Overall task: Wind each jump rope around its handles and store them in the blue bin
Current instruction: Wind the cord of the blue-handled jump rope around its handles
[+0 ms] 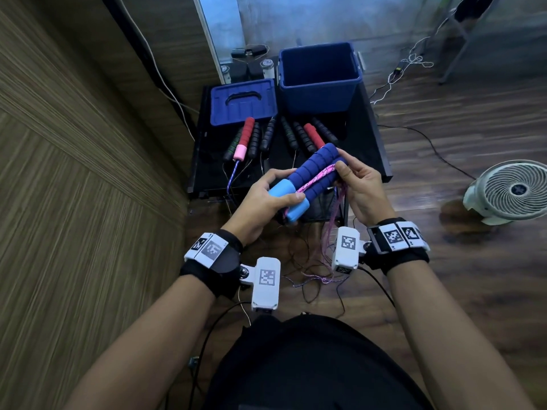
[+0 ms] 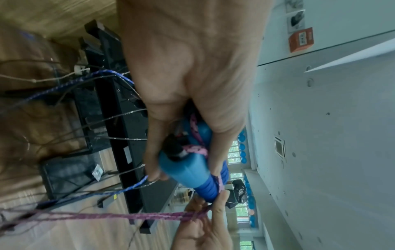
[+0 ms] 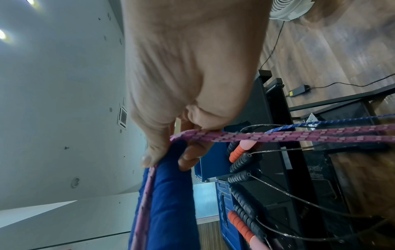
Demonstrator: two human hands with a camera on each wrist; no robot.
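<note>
Two bare hands work a jump rope above the near edge of a black tabletop, seen from the head camera. At left on the tabletop, a flat blue plastic lid with a moulded handle lies beside the open blue bin, which stands at the far right. Nearer, a row of loose rope handles, ribbed black foam ones and red foam ones, one red with a pink tip, lies across the tabletop, their thin cords trailing over the near edge.

The left hand grips the light-blue capped ends of a pair of dark blue ribbed foam handles, held side by side, thumb on top and fingers curled beneath. A pink braided rope runs along the groove between the two handles. The right hand pinches that rope against the far end of the handles, thumb on top, as the right wrist view confirms; from there the slack hangs to the wooden floor. At far right, a white floor fan sits on the boards.
</note>
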